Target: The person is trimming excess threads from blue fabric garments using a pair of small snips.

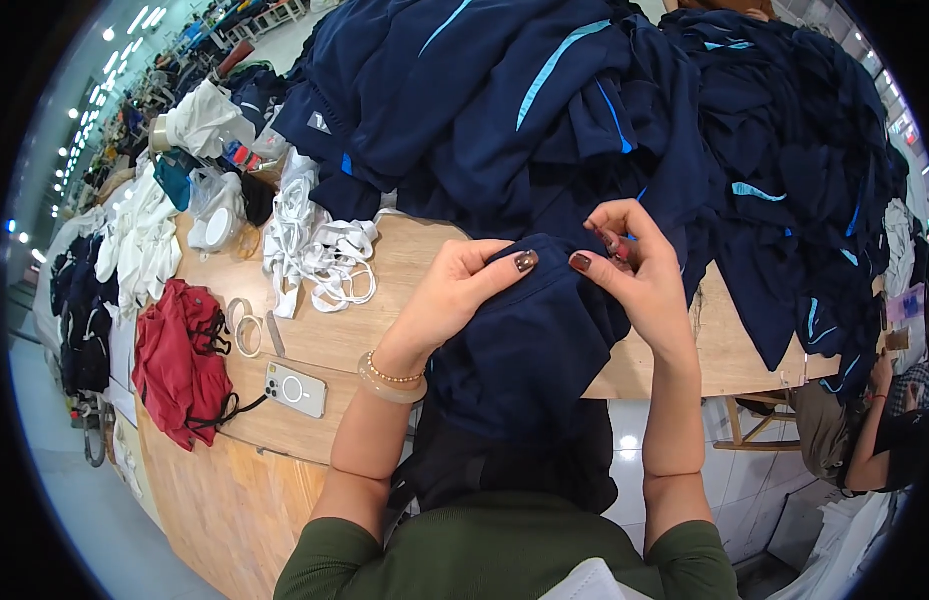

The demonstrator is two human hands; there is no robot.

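Head view: a person in a green long-sleeved top is working at the edge of a wooden table (384, 330), both bare hands closed on a navy blue garment (534, 350) that is draping from the table edge down toward the lap. The left hand (454, 290) is gripping the upper fold of the cloth, thumb pressing on top near the hem, a beaded bracelet and a pale bangle (389, 385) sitting on that wrist. The right hand (634, 265) is pinching the same hem just beside it — thumb and fingers drawn narrow around a small pinkish item that is too small to make out. The two thumbs, nails painted dark, are lying close together on the fabric.

Behind the hands, a large heap of navy garments with light blue stripes (584, 110) is covering the far half of the table and spilling over its right side. To the left, a bundle of white elastic bands (319, 250) is lying near the pile, with a smartphone (295, 389) face down near the table's front edge and a crumpled red garment (184, 360) just beyond it. White cloth pieces (144, 240) are lying further left. At the lower right, another person's arm (869, 450) is showing beside the table — what it is doing cannot be told.
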